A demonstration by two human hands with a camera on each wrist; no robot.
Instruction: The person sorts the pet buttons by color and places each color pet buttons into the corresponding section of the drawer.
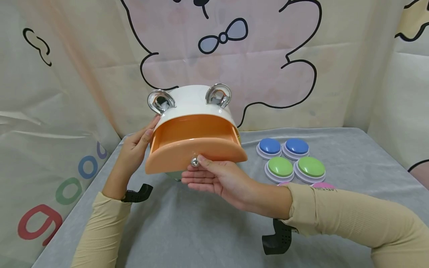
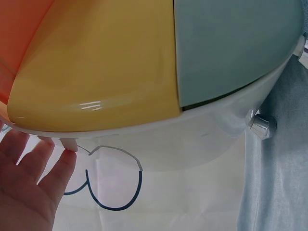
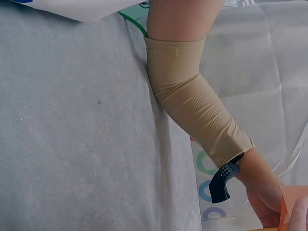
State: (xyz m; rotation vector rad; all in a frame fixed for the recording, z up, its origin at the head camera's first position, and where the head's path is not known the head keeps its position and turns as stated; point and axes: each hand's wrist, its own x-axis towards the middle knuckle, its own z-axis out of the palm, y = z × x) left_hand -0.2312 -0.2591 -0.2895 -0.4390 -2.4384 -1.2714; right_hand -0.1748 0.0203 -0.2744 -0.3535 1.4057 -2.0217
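A small drawer cabinet [image 1: 191,95] has a white shell and two silver ears. Its orange top drawer [image 1: 197,150] is pulled out and looks hollow, with no contents visible. My right hand [image 1: 221,180] pinches the drawer's silver knob [image 1: 194,161] by thumb and forefinger, the other fingers stretched below. On the cabinet's left side my left hand [image 1: 135,150] holds the shell, its fingertips against the white rim in the left wrist view. There a yellow drawer [image 2: 106,67] and a green drawer [image 2: 231,48] show, both pushed in.
Right of the cabinet, several round push buttons stand grouped: a blue one [image 1: 270,146], a green one [image 1: 280,166], and pink ones [image 1: 323,185] partly behind my right arm. Grey cloth [image 1: 207,230] covers the table. A patterned curtain [image 1: 261,70] hangs behind it.
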